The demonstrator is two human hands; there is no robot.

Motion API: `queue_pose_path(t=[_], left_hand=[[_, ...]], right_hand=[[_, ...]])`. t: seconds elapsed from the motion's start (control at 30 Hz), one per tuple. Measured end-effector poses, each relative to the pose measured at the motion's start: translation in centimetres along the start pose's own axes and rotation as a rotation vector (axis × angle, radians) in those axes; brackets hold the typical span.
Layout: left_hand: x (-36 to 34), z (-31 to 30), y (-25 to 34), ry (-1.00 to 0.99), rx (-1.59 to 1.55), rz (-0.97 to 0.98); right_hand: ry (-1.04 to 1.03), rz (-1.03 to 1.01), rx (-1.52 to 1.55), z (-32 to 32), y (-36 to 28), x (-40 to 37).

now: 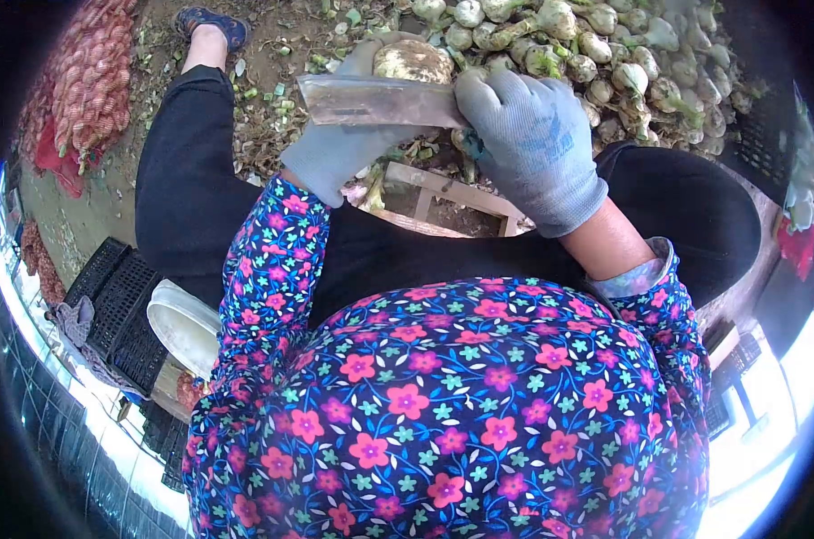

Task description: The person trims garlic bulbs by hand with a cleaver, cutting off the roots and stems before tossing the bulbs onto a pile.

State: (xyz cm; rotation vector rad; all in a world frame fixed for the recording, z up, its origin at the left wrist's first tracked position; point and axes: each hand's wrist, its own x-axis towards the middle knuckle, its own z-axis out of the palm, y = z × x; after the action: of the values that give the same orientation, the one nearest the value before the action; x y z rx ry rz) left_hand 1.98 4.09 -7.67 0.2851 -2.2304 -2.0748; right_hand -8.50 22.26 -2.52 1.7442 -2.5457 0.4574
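My right hand, in a grey-blue knit glove, is closed around the handle of a broad-bladed knife. The blade, smeared with dirt, points left across the front of my other hand. My left hand, gloved alike, is wrapped round a large, round, pale root vegetable with brown soil on its skin. From this angle the blade overlaps the vegetable's near side and hides some of the left fingers. A wooden frame stands low beneath both hands, between my legs.
A big heap of similar round vegetables lies ahead and right. Trimmings litter the dirt ground. Full red mesh bags stand at far left. Black plastic crates and a white bucket are left of me.
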Motion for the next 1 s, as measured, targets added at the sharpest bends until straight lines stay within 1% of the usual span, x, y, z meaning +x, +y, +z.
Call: queue_pose_path(t=[0.07,0.1,0.17,0.2,0.27,0.3,0.33,0.4,0.43,0.5,0.53,0.57,0.6,0.63,0.67,0.7,0.73,0.77,0.8,0.87,0.93,0.97,1.0], left_hand=[[0.2,-0.3,0.0,-0.02,0.274,0.024],[0.1,0.0,-0.5,-0.02,0.274,0.027],[-0.4,1.1,-1.5,0.122,-0.385,-0.192],[-0.4,1.0,-2.0,0.12,-0.387,-0.188],[0.1,0.8,-1.1,0.063,-0.021,-0.017],[-0.5,0.7,-0.4,0.046,0.061,-0.027],[-0.6,0.7,-0.2,0.048,0.058,-0.024],[-0.8,0.6,0.0,0.075,-0.078,0.038],[-1.0,0.7,0.3,0.078,-0.08,0.036],[-1.0,0.8,1.0,0.211,-0.415,-0.227],[-0.9,0.5,2.0,0.213,-0.413,-0.222],[-0.6,0.0,3.4,0.132,-0.326,-0.243],[-0.7,-0.1,4.8,0.044,-0.241,-0.268],[-1.7,0.4,6.4,0.098,-0.33,-0.27],[-2.0,1.0,6.8,0.063,-0.341,-0.129],[-2.3,0.6,6.6,0.146,-0.198,-0.217],[-2.0,0.2,6.2,0.239,-0.061,-0.294],[-1.5,-0.3,5.7,0.244,-0.028,-0.241],[-1.2,-1.1,4.3,0.272,0.107,-0.094],[-0.5,-1.4,4.3,0.263,0.073,-0.158],[0.5,-1.2,2.0,0.275,-0.108,-0.265],[1.8,-0.6,2.9,0.212,0.072,-0.324],[3.1,0.0,2.0,0.203,0.064,-0.306]], right_hand=[[0.013,-0.007,-0.021,0.3,0.3,0.0],[0.009,-0.027,-0.027,0.4,0.5,0.0],[0.004,-0.045,-0.037,0.9,0.8,-0.1],[0.024,-0.04,-0.037,1.2,1.0,-0.1],[0.046,-0.036,-0.044,1.4,1.5,0.1],[0.071,-0.065,-0.038,1.5,1.6,0.2],[0.098,-0.095,-0.035,1.5,1.8,0.3],[0.111,-0.127,-0.044,1.3,2.1,0.6],[0.123,-0.157,-0.049,1.2,2.3,0.8],[0.163,-0.179,-0.033,1.8,2.7,1.1],[0.204,-0.197,-0.015,2.3,3.0,1.3],[0.208,-0.201,-0.016,2.8,3.7,1.4],[0.06,-0.043,-0.051,3.4,5.0,1.2],[-0.084,0.12,-0.087,4.0,6.6,1.0],[-0.026,0.149,-0.135,3.7,8.1,1.0],[0.046,0.156,-0.141,3.9,8.2,0.6],[0.123,0.149,-0.154,2.3,7.5,1.3],[0.166,0.122,-0.116,0.6,5.8,1.8],[0.18,0.101,-0.134,0.0,5.6,1.5],[0.322,0.191,0.018,-1.4,4.7,1.0],[0.46,0.415,0.105,-3.7,5.2,0.3],[0.568,0.424,0.017,-5.5,6.1,0.2],[0.608,0.485,-0.014,-7.5,6.6,-0.1]])
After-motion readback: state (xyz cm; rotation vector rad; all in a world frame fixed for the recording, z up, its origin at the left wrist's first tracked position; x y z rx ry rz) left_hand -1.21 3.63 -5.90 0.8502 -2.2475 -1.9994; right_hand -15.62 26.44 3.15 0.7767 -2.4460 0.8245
